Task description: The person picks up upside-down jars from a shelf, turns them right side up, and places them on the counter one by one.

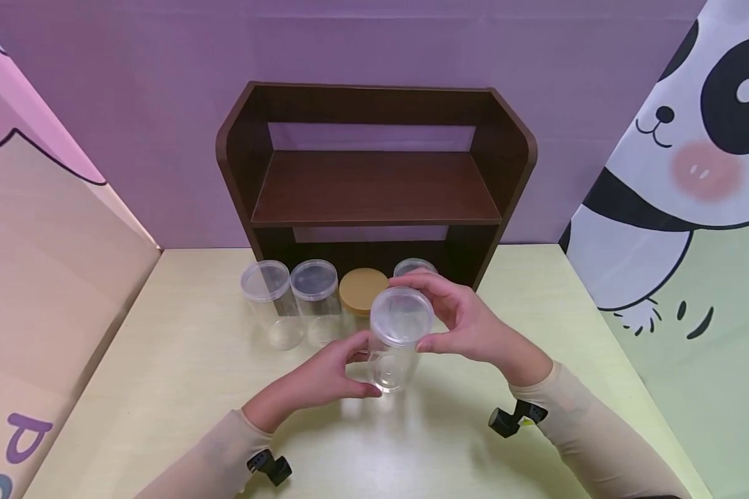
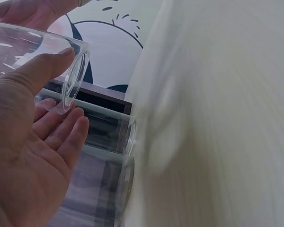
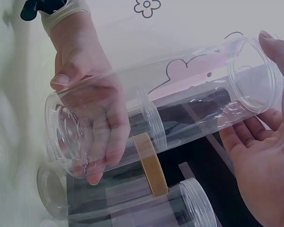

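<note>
Both hands are on a clear plastic jar (image 1: 394,360) with a translucent lid, raised off the table. My right hand (image 1: 471,322) grips it near the lid, thumb on one side and fingers on the other. Lower down, my left hand (image 1: 327,374) holds the base; its thumb (image 2: 54,64) lies across the clear wall and its fingers curl behind. Beyond stand two clear-lidded jars (image 1: 265,281) at the left and a jar with a tan lid (image 1: 363,290). Another clear-lidded jar (image 1: 415,265) is partly hidden by the right hand. Inside the jars I see no contents.
A dark brown two-tier shelf (image 1: 374,187) stands at the back against a purple backdrop (image 1: 374,41). The row of jars is in front of its lower tier. Printed panels flank the pale table (image 1: 187,388), with a panda (image 1: 693,138) on the right one.
</note>
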`<move>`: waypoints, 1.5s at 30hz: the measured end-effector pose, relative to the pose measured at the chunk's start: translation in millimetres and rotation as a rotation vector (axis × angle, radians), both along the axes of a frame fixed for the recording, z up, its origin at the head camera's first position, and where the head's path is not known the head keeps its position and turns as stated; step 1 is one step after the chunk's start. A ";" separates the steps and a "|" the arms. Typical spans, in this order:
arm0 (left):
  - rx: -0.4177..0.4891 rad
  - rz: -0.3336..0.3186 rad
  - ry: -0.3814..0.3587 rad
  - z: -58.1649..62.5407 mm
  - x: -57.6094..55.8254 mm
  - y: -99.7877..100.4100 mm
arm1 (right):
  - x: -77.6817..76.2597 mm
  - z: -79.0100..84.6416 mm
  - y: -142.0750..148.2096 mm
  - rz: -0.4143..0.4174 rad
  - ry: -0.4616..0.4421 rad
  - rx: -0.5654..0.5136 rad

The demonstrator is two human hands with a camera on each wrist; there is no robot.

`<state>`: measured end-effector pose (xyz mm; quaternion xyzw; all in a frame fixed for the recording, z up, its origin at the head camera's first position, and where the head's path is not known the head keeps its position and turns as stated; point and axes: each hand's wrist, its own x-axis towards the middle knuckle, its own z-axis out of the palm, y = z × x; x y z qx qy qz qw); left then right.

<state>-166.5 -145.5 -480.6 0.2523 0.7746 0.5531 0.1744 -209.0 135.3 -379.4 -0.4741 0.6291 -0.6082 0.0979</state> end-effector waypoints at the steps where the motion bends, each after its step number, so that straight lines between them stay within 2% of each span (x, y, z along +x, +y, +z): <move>1: -0.001 -0.001 0.000 -0.2 -0.2 0.1 | 0.0 -0.3 0.2 -0.003 0.002 0.000; 11: 0.030 -0.037 0.046 -1.0 -2.9 -0.9 | -0.7 1.9 5.5 -0.044 0.035 -0.006; 17: 0.037 -0.053 0.072 -4.4 -4.0 -2.9 | -4.2 -1.7 18.1 -0.074 0.027 -0.029; 26: 0.025 -0.074 0.086 -5.8 -5.7 -6.2 | -9.8 -4.1 49.5 -0.214 0.049 -0.029; 31: 0.014 -0.067 0.080 -7.3 -6.1 -6.5 | -15.1 -3.0 63.1 -0.263 0.077 -0.052; 45: 0.005 -0.069 0.097 -7.1 -4.7 -6.6 | -31.8 -7.0 79.8 -0.419 0.074 -0.026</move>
